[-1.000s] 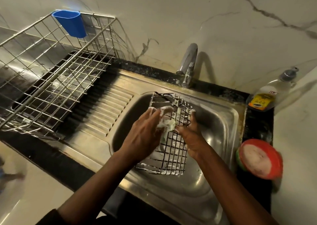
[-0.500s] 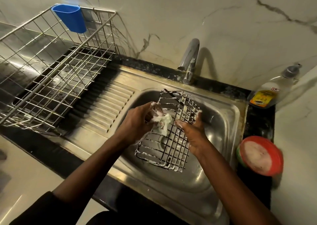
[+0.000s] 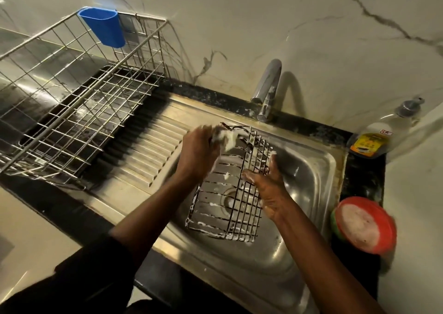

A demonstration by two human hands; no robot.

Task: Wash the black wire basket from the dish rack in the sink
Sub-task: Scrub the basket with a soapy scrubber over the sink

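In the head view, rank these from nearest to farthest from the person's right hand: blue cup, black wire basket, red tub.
1. Black wire basket: gripped by the right hand, over the sink.
2. Red tub: right of the sink.
3. Blue cup: hung on the dish rack at its far corner, far left.

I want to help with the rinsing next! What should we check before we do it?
1. The black wire basket is over the sink: ok.
2. The right hand grips the basket's side wall: ok.
3. The left hand holds the soapy scrubber at the basket's far corner: ok.
4. The suds are on the wires: ok, they show along the near rim.
5. Every wire is scrubbed: cannot tell.
6. Water is coming from the tap: not ok, no stream shows.
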